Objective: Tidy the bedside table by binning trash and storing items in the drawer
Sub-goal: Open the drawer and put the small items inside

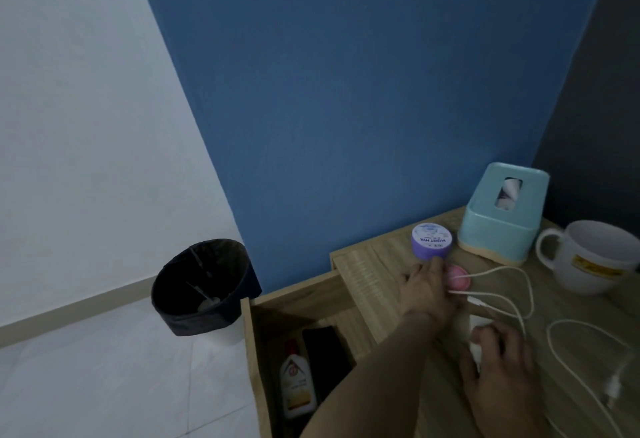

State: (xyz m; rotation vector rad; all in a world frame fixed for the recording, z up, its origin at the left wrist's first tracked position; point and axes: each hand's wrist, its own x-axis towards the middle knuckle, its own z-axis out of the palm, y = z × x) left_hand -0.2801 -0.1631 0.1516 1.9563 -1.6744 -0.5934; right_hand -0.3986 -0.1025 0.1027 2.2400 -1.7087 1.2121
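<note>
- The left hand (427,290) lies flat and spread on the pale wood counter (381,257), fingertips touching the round purple-lidded cream jar (432,241) and covering part of a small pink disc (459,276); it grips nothing, though it rests on the white charging cable (498,299).
- The right hand (498,365), nearer and to the right, is curled around a white charger block (478,325).
- Likely trouble: the cable loops across the counter and runs over the pink disc. Lifting the charger could drag the loops against the disc or jar and sweep them off the left edge.
- A second white cable with a plug (588,351) lies near right and could tangle with the first.
- The open wooden drawer (298,302) sits near left, already holding a white lotion bottle (297,384) and a dark flat object, so free room looks tight.
- The teal plastic tissue box (502,219) and white ceramic mug (595,257) stand far right, close to the cable loops; a snagged cable might tip the mug.
- The black-lined waste bin (201,287) stands on the floor, left, well apart from the counter.
</note>
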